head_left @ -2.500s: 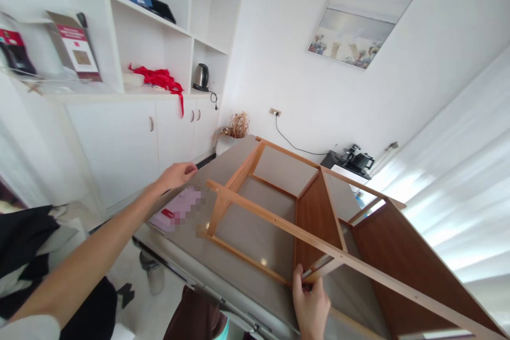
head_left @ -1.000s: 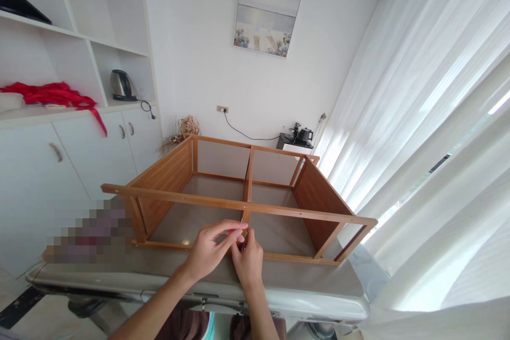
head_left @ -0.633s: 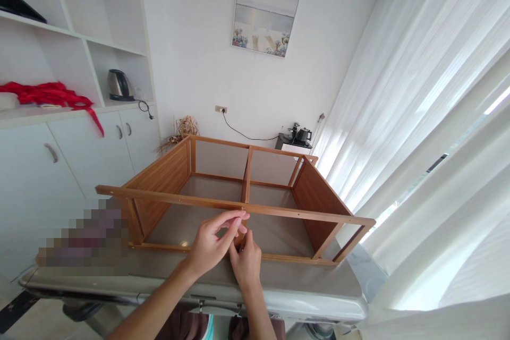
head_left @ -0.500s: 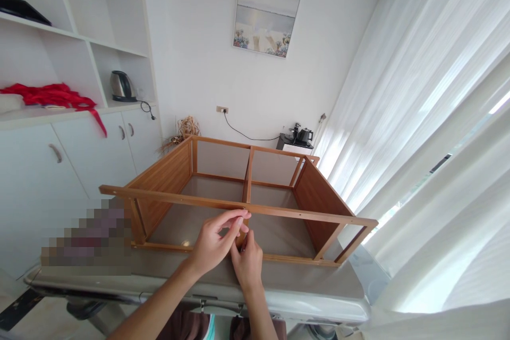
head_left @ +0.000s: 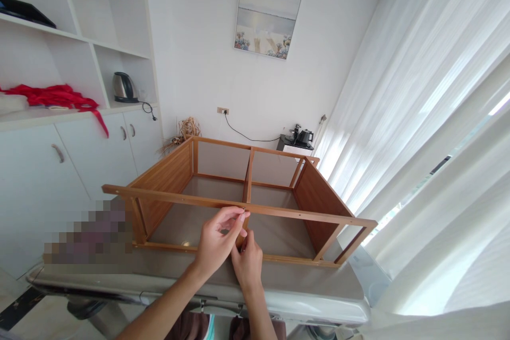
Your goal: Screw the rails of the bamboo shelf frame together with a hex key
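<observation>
A wooden rack frame (head_left: 279, 213) lies on its side across the table, with a middle shelf board (head_left: 248, 175) between its two end panels. My left hand (head_left: 218, 235) is at the near upper rail where it meets that board. Its thumb and forefinger are pinched together just under the rail; whatever is between them is too small to make out. Below and slightly to the right, my right hand (head_left: 247, 263) has its fingers closed round the near end of the middle shelf board, under the rail. That end is partly hidden by my fingers.
The grey table (head_left: 303, 281) bears the rack. A blurred patch (head_left: 91, 234) covers something at the left end. White cabinets (head_left: 91, 154) stand left, holding an electric kettle (head_left: 124, 87) and red cloth (head_left: 56, 95). White curtains (head_left: 398, 90) hang on the right.
My left fingertips have drawn closer together and shifted slightly at the rail. My right hand and the rack stay in place. The view has tilted very slightly.
</observation>
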`<action>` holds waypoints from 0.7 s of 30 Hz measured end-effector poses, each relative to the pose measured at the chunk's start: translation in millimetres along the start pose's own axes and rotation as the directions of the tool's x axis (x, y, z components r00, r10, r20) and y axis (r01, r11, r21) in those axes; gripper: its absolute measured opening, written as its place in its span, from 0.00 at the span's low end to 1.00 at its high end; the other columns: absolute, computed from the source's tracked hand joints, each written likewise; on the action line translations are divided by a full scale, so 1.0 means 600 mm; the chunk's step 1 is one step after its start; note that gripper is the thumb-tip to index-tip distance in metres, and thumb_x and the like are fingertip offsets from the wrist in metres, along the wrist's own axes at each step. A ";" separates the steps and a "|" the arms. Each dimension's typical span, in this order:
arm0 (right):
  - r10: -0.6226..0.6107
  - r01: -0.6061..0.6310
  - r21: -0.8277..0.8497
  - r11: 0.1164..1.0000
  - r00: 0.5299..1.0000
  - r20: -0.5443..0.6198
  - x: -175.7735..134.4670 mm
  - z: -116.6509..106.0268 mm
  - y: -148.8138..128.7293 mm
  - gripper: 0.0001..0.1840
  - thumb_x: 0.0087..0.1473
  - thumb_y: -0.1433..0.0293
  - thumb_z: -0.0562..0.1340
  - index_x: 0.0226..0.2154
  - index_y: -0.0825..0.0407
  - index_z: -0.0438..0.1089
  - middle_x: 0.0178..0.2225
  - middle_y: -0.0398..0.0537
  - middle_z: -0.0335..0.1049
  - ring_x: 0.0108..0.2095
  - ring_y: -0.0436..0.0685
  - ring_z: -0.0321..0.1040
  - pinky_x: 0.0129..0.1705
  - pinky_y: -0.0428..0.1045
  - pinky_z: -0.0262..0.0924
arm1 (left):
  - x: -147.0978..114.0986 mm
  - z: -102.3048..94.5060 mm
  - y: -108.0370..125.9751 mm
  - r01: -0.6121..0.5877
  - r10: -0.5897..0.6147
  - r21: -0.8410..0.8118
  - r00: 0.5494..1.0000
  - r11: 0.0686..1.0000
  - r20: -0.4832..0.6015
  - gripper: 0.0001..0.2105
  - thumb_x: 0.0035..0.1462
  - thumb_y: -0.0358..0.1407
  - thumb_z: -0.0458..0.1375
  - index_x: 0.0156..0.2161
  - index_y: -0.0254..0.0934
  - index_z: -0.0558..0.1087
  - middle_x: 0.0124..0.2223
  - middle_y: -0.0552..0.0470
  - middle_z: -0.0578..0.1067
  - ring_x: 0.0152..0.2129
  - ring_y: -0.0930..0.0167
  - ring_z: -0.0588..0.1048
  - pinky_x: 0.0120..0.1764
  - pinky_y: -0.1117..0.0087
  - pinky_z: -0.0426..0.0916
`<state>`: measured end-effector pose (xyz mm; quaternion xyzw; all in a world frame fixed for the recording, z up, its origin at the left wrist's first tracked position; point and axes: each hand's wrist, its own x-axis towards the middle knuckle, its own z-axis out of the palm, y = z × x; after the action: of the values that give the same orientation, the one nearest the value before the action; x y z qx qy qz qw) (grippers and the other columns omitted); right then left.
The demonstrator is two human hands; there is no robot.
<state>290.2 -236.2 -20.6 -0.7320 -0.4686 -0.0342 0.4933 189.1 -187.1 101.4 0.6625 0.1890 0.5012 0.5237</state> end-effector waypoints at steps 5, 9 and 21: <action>-0.020 0.020 -0.014 1.000 1.000 -0.010 -0.002 0.002 0.001 0.14 0.63 0.61 0.57 0.46 0.51 0.67 0.25 0.41 0.73 0.23 0.55 0.70 0.26 0.45 0.58 | -0.002 0.004 -0.004 0.024 -0.024 -0.017 1.000 1.000 -0.004 0.12 0.63 0.42 0.63 0.44 0.35 0.74 0.46 0.43 0.82 0.24 0.74 0.80 0.32 0.73 0.77; -0.037 0.035 -0.034 0.999 0.998 -0.051 -0.007 0.004 0.002 0.14 0.64 0.60 0.58 0.46 0.51 0.65 0.23 0.38 0.71 0.21 0.54 0.68 0.25 0.45 0.57 | -0.002 0.002 -0.006 0.040 -0.040 -0.032 0.999 0.999 0.001 0.12 0.63 0.42 0.63 0.44 0.35 0.74 0.45 0.44 0.82 0.24 0.74 0.79 0.32 0.73 0.77; -0.174 0.168 -0.084 0.982 0.982 -0.070 -0.013 0.005 0.012 0.14 0.66 0.63 0.54 0.28 0.49 0.64 0.21 0.40 0.65 0.20 0.50 0.62 0.25 0.44 0.52 | -0.010 0.008 0.005 0.093 -0.094 -0.040 0.995 0.995 -0.021 0.11 0.61 0.42 0.65 0.41 0.35 0.74 0.43 0.44 0.83 0.25 0.73 0.80 0.31 0.73 0.77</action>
<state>289.7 -239.6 -30.9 -0.7058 -0.5088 -0.1232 0.4773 189.9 -195.6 101.7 0.6369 0.2157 0.4872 0.5572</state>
